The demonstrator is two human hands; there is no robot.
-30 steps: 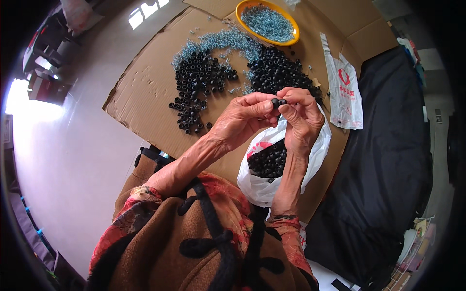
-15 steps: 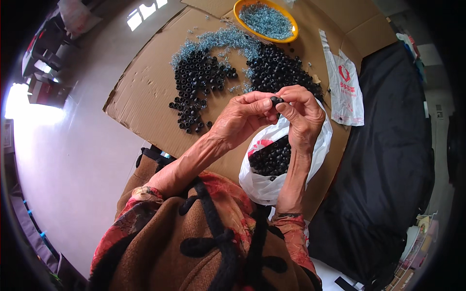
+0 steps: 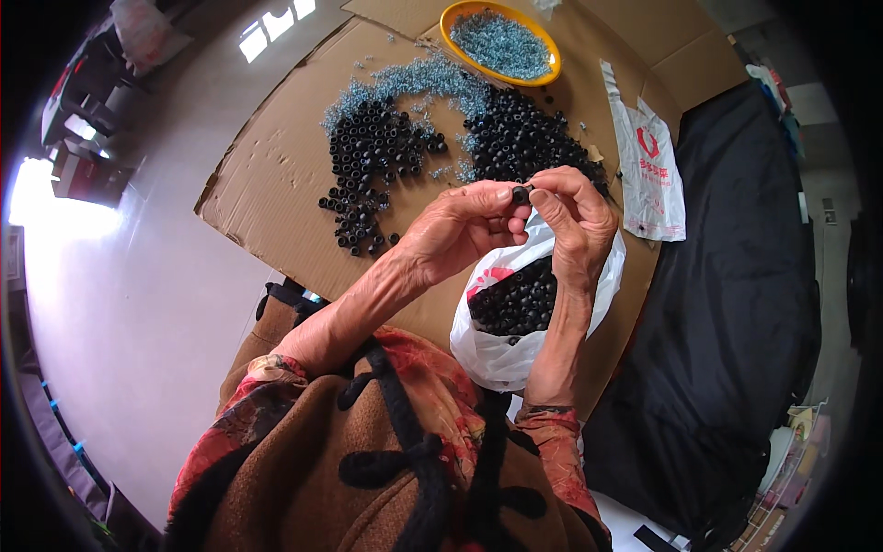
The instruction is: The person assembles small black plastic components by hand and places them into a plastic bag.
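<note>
Over the cardboard, my two hands meet at a small round black plastic cap [image 3: 521, 195] with a hole in it. My left hand [image 3: 460, 228] pinches the cap between thumb and forefinger, its other fingers curled below. At the cap's right side, the thumb and forefinger of my right hand [image 3: 581, 216] are closed together. Whatever they grip is too small or hidden to make out. Right below my hands, an open white plastic bag [image 3: 474, 352] holds many similar black caps [image 3: 515, 304], partly covered by my right hand and wrist.
Loose black caps lie on the cardboard sheet [image 3: 276, 175] in a left heap [image 3: 372, 147] and a right heap [image 3: 524, 138]. Small clear-blue pieces [image 3: 414, 78] spread behind them. A yellow bowl [image 3: 448, 28] holds more. A flat white bag [image 3: 651, 175] and black fabric [image 3: 717, 304] are at right.
The black cap has turned between my fingers, so its hole shows more now. My right fingertips have shifted slightly at its right side, and the left fingers below have curled a little.
</note>
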